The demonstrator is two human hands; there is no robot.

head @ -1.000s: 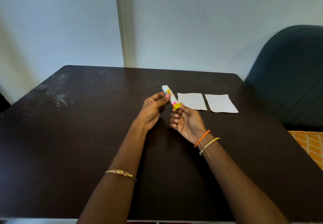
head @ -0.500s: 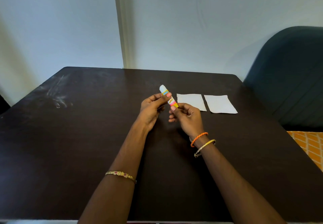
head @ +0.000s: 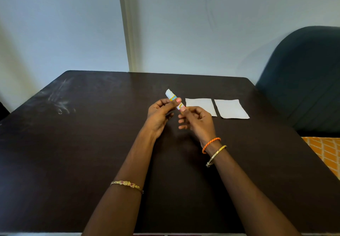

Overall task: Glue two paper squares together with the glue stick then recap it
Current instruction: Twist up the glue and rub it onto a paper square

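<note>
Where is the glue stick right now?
In the head view, the glue stick is held above the dark table between the left hand and right hand, just left of the two paper squares.

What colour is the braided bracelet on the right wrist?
Orange, the braided bracelet shows best in the head view, beside a gold bangle.

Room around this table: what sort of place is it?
Probably an ordinary home or small office room, not a workshop: a plain dark table stands against a bare painted wall, with a padded dark chair beside it.
</note>
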